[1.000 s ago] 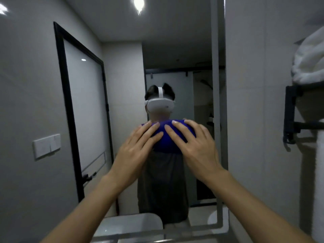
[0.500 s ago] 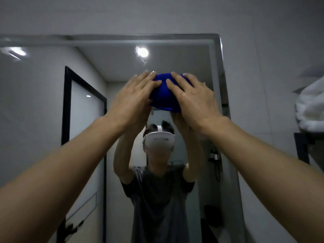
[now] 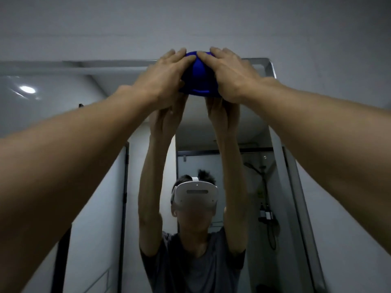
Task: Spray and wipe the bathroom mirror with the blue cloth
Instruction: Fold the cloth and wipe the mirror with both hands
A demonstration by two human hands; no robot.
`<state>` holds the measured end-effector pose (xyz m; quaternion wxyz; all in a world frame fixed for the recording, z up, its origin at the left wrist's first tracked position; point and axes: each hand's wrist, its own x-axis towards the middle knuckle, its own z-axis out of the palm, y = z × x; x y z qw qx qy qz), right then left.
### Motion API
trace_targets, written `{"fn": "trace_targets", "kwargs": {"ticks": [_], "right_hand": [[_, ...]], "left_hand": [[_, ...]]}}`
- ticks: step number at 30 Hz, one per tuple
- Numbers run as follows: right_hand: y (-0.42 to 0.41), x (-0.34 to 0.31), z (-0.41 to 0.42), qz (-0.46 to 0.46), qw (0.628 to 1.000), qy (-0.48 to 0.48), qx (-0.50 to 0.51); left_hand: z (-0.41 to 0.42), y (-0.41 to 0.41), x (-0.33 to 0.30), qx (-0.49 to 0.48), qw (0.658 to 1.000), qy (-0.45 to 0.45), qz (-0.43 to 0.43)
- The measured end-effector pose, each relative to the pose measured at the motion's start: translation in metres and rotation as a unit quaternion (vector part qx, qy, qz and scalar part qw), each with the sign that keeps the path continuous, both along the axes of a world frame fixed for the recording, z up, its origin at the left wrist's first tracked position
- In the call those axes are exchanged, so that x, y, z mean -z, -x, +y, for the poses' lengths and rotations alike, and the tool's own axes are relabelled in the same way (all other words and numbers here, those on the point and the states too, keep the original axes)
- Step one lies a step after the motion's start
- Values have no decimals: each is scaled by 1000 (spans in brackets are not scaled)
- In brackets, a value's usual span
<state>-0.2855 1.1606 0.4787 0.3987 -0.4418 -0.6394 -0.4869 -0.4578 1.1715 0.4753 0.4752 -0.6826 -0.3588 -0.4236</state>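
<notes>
The blue cloth (image 3: 198, 78) is bunched between both hands and pressed flat against the bathroom mirror (image 3: 63, 127) at its top edge, just right of centre. My left hand (image 3: 164, 78) covers the cloth's left side, fingers laid over it. My right hand (image 3: 229, 76) covers the right side the same way. Both arms are stretched up and forward. The mirror shows the person's raised arms and a white headset. No spray bottle is in view.
The mirror's metal frame (image 3: 271, 66) turns a corner at the upper right, with grey tiled wall (image 3: 338, 49) above and beside it. Reflected in the glass are a black-framed door (image 3: 124, 208), a ceiling light (image 3: 27, 89) and a shower fitting (image 3: 264, 187).
Both hands have slid the cloth up the glass, from chest height one second ago to the mirror's top edge now. The view has tilted upward with them.
</notes>
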Motion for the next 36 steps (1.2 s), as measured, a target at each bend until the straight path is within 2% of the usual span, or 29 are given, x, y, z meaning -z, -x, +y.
{"fn": "trace_targets", "kwargs": {"ticks": [8,16,24,36], "right_hand": [[3,-21,1,19,1000,-16,-17],[-2,17,9,1,999,-36,-26],[0,108,3,-25,999,7,-32],[1,269,-3,-44,996,56,-63]], "left_hand": [[-6,-3,-28,-9,1000,23,-8],[9,11,8,-5,1000,-17,10],[2,41,94,4,998,-6,67],[-6,53,259,33,996,45,74]]}}
